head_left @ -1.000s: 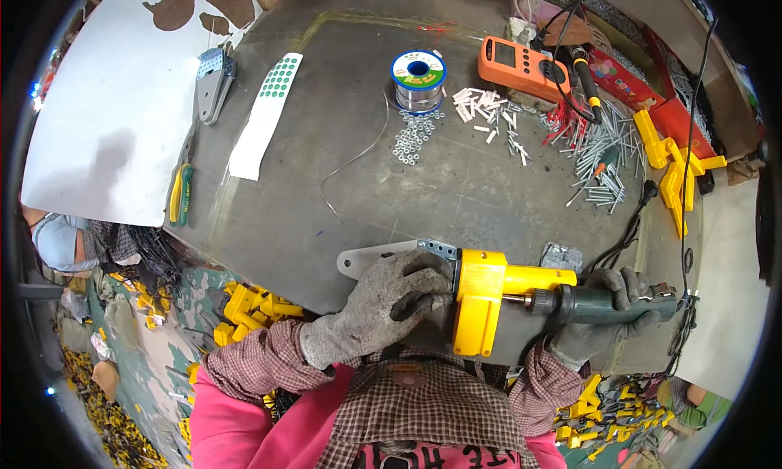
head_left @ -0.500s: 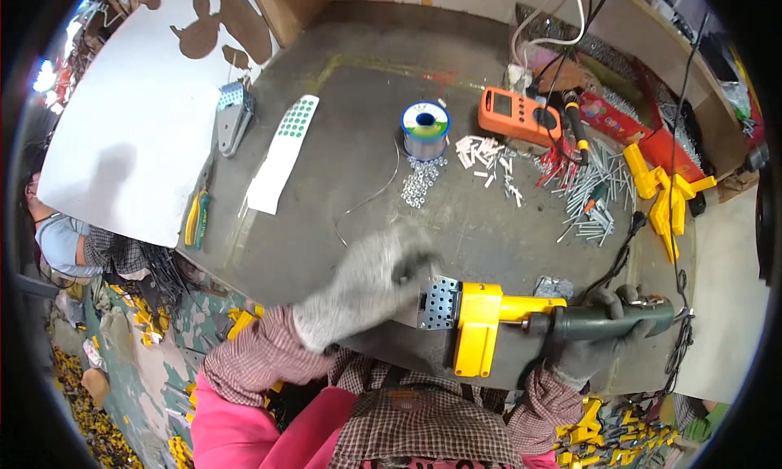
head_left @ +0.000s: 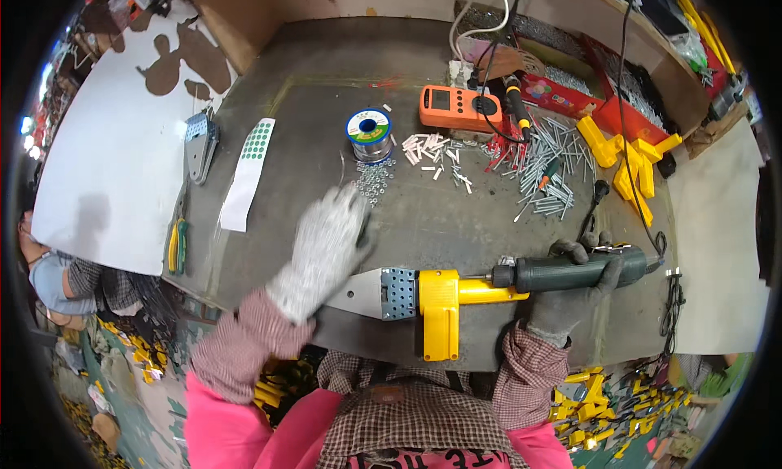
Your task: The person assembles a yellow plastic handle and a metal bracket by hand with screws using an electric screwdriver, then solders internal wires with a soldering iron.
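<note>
My right hand (head_left: 575,282), in a grey glove, is wrapped round a dark green electric screwdriver (head_left: 562,274) lying level along the bench front. Its tip meets the rod end of a yellow plastic-handled tool (head_left: 441,314). That tool has a perforated metal guard (head_left: 398,294) and a tapered grey metal plate (head_left: 359,293) pointing left. Above the plate, my gloved left hand (head_left: 320,243) stretches forward with fingers extended. Its fingertips are at the near edge of a heap of small metal nuts (head_left: 375,178). I see nothing held in it.
Behind the nuts stands a solder wire spool (head_left: 369,137). An orange multimeter (head_left: 460,109), white sleeves (head_left: 423,149), long screws (head_left: 554,168) and yellow plastic parts (head_left: 635,164) lie to the right. On the left are a green-dot sticker sheet (head_left: 246,176), pliers (head_left: 177,245) and another metal plate (head_left: 200,147).
My left hand has moved away from the perforated guard, forward to the nuts, uncovering the tapered plate. My right hand keeps its grip on the screwdriver. The whole view has shifted.
</note>
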Demonstrator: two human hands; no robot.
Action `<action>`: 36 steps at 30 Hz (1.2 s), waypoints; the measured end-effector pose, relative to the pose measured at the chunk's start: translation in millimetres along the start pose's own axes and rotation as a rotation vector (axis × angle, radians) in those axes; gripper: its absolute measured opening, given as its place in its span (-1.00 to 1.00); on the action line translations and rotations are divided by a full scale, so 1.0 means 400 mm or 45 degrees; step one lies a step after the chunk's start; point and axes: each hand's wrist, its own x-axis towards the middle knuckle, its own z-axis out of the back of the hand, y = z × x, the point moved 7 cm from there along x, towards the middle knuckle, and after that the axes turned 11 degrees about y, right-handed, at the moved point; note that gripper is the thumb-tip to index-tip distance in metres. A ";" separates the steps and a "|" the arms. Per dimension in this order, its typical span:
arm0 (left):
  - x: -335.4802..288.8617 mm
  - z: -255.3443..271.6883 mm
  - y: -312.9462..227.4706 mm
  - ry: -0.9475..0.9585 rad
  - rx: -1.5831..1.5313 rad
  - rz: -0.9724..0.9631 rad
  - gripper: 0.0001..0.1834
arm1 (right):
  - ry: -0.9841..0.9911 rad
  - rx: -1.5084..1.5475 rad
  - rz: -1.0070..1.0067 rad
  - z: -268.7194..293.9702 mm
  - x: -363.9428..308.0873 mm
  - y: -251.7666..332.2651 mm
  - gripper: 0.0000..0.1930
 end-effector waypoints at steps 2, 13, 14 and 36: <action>-0.082 0.007 -0.035 -0.004 -0.642 -0.011 -0.78 | 0.057 0.243 -0.175 -0.005 -0.004 -0.035 -0.68; -0.129 -0.072 -0.105 0.046 -1.154 -0.127 -0.71 | 0.159 0.340 -0.108 -0.041 -0.006 -0.048 -0.59; -0.129 -0.072 -0.104 0.044 -1.169 -0.139 -0.71 | 0.164 0.324 -0.100 -0.039 -0.003 -0.048 -0.59; -0.116 -0.063 -0.090 0.046 -1.227 -0.318 -0.62 | 0.009 0.265 -0.125 -0.036 -0.006 -0.067 -0.54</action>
